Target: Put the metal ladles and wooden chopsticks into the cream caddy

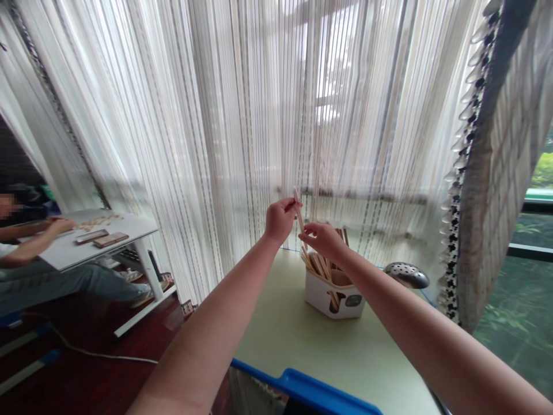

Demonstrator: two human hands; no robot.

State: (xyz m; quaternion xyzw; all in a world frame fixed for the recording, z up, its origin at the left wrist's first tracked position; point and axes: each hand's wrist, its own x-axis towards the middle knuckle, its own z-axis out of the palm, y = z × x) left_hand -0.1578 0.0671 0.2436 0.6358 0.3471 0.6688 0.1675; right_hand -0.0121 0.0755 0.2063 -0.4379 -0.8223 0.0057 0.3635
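Observation:
My left hand [280, 218] is closed in a pinch on the upper end of a thin wooden chopstick [298, 212], held nearly upright above a white holder [332, 297]. My right hand [322, 239] is closed on the lower part of the same chopstick, just over the holder's rim. The holder stands on a pale green table [302, 340] and contains several more wooden chopsticks [317, 265] leaning at angles.
A metal perforated ladle head [406, 275] lies right of the holder. A blue bin edge [302, 386] sits at the table's near side. Sheer striped curtains [242, 115] hang behind. At far left another person [26, 248] sits at a white table [99, 230].

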